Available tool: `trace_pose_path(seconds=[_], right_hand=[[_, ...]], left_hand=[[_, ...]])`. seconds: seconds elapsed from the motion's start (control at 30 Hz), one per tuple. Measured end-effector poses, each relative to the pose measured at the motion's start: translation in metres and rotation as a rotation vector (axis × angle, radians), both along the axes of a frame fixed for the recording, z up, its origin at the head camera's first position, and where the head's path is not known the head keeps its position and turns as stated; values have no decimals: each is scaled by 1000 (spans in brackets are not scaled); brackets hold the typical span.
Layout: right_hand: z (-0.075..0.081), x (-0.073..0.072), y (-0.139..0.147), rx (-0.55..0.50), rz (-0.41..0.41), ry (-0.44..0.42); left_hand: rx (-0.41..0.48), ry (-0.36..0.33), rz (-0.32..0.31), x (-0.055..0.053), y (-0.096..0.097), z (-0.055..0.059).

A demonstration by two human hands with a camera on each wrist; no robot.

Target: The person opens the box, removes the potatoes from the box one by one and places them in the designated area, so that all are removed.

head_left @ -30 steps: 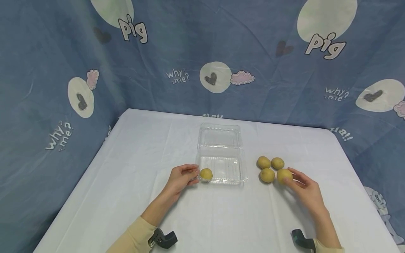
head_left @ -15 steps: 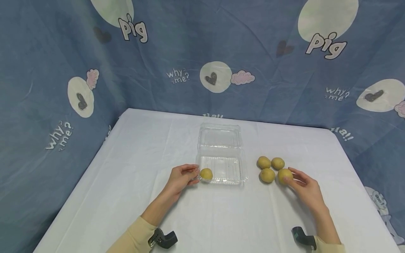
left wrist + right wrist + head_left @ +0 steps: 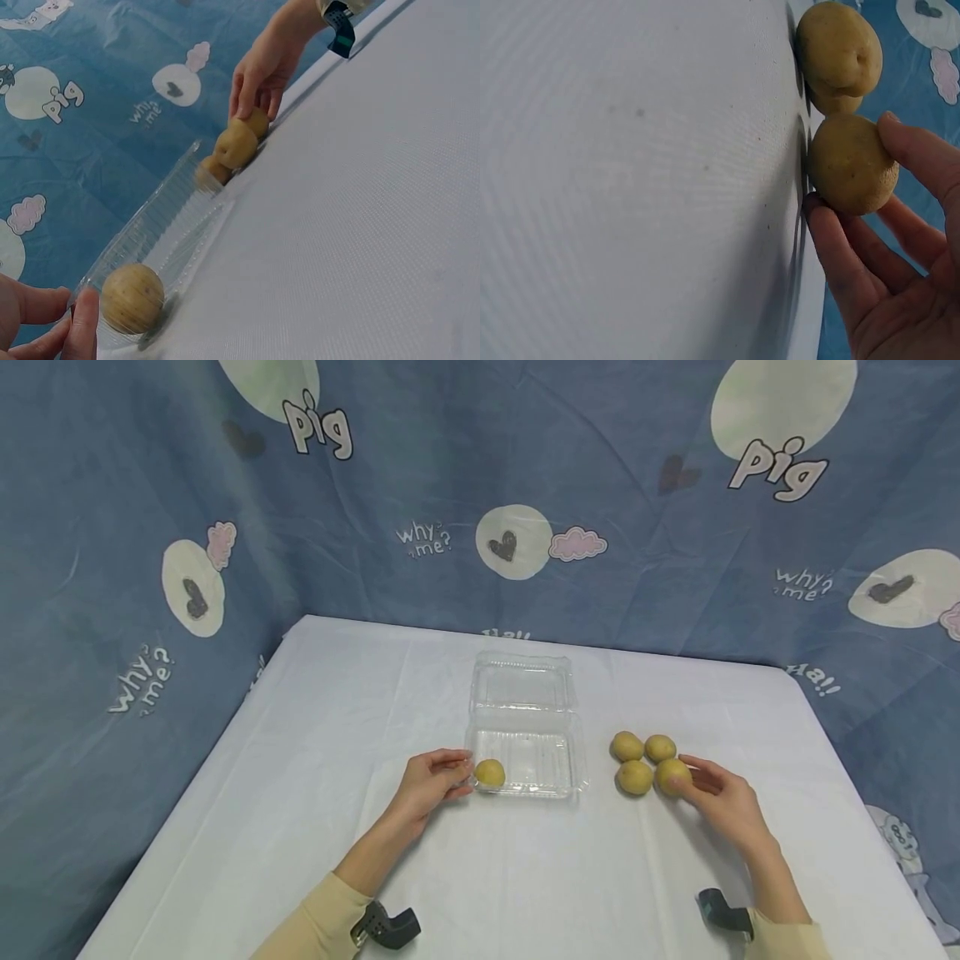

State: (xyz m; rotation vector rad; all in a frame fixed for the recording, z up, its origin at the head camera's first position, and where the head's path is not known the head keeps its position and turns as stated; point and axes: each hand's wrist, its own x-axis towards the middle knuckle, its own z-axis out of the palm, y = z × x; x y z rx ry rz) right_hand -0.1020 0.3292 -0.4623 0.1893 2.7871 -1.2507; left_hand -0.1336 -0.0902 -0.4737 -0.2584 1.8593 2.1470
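Observation:
My left hand [image 3: 430, 787] pinches the left rim of an open clear plastic clamshell box [image 3: 536, 768]. Inside that box, in its front left corner, lies one potato [image 3: 490, 772]; it also shows through the clear wall in the left wrist view, as a yellow-brown potato [image 3: 133, 298]. Over on the right, my right hand [image 3: 723, 802] holds another potato [image 3: 853, 163] between thumb and fingertips, low at the tabletop. Right beside it sit three more potatoes, the nearest one being the front left potato [image 3: 634, 778].
The box's lid [image 3: 521, 683] is folded back flat, away from me. A white cloth [image 3: 570, 877] covers the table, and a blue printed curtain [image 3: 360, 468] hangs behind and at the sides. Each wrist wears a dark camera mount [image 3: 393, 928].
The potato in my right hand has shifted very slightly left, nearer the other potatoes, with the hand following. My left hand and the box stay as they were.

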Motion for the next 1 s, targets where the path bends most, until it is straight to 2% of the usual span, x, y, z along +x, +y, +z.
trace_pose_path(seconds=[0.17,0.4,0.73,1.0], right_hand=[[-2,-3,1,42,28,6],[0,-6,0,42,63,2],[0,-4,-2,-8,77,-30],[-1,-5,-3,12,67,-16]], left_hand=[[0,0,2,1,0,1],[-5,-1,1,2,0,2],[0,2,2,2,0,1],[2,4,-5,2,-1,1]])
